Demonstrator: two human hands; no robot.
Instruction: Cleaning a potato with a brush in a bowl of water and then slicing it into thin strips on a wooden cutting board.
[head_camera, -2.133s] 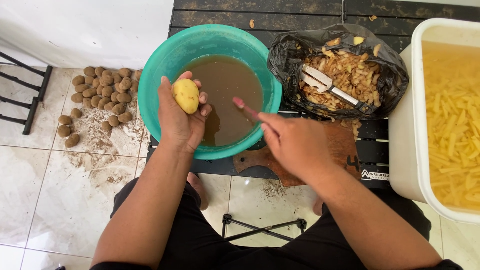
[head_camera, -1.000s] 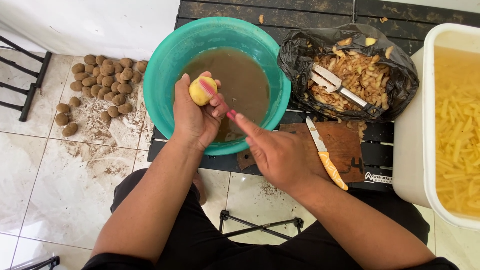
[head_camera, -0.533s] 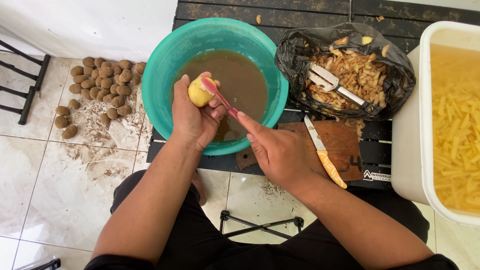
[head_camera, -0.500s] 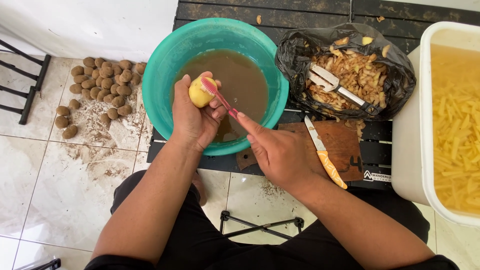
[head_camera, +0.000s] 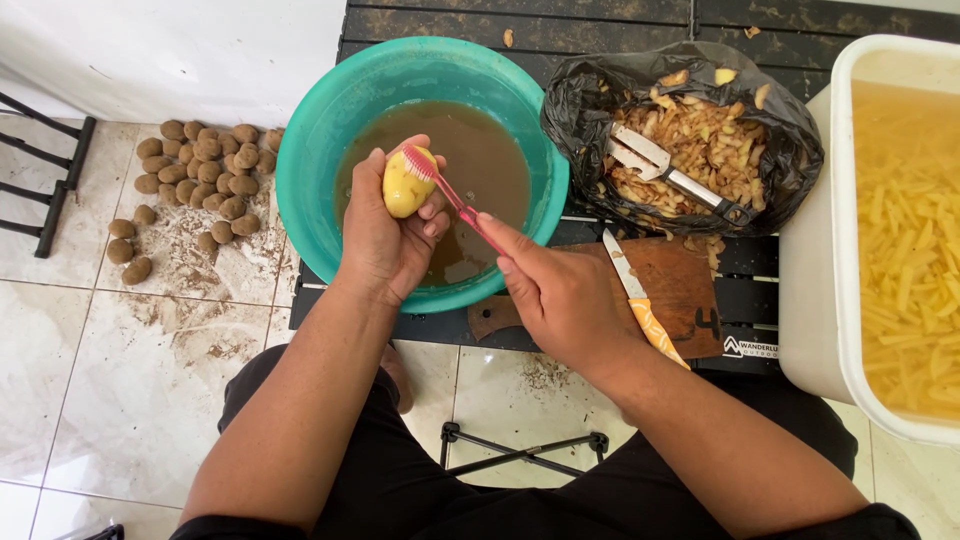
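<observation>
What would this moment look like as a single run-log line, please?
left hand: holds potato | right hand: brush on potato | over teal basin

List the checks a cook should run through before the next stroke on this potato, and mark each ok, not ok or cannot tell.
1. Potato firmly held in the left hand: ok, fingers wrap it.
2. Brush head on the potato: ok, the right hand holds its handle.
3. Work held over the teal basin so drips fall in: ok.
4. Basin water clean enough: not ok, it is brown and murky.
5. Knife clear of the working hands: cannot tell, it lies on the cutting board close beside the right wrist.
6. Potato fully scrubbed: cannot tell, its far side is hidden.
</observation>
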